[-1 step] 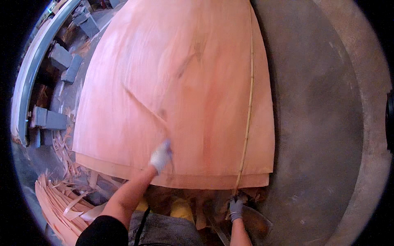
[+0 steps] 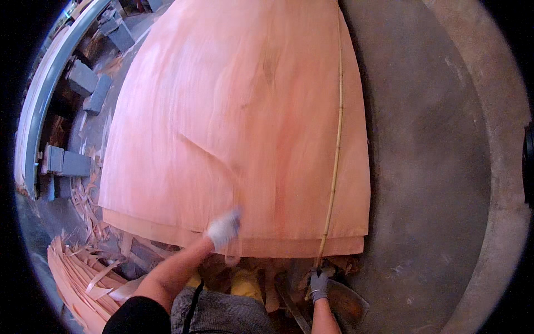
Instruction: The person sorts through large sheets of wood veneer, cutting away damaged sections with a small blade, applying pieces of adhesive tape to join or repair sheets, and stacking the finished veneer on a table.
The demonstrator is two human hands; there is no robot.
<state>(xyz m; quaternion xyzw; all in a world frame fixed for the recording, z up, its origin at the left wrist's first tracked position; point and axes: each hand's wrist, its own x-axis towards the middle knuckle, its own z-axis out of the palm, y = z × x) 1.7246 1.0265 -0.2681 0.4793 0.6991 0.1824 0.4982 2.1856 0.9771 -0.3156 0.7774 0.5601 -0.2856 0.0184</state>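
In its pale glove, my left hand (image 2: pixel 223 228) is closed and blurred over the near edge of a stack of thin wood veneer sheets (image 2: pixel 222 100). A thin, blurred strip of wood veneer (image 2: pixel 208 151) runs up and left from this hand across the top sheet, and a pale curl hangs just below the hand. My right hand (image 2: pixel 319 284), in a grey glove, is wrapped around the near end of a long bamboo pole (image 2: pixel 336 167). That pole lies along the right side of the sheets and reaches away to the top of the view.
Torn veneer strips (image 2: pixel 83 284) are heaped at the lower left. Grey blocks (image 2: pixel 69 161) and a long pale beam (image 2: pixel 41 106) stand along the left. Concrete floor (image 2: pixel 428 139) lies to the right. A dark metal pan-like thing (image 2: pixel 347 300) sits beside my right hand.
My left hand has moved slightly right and toward me, and the thin strip has shifted with it. The right hand and bamboo pole stay nearly in place.
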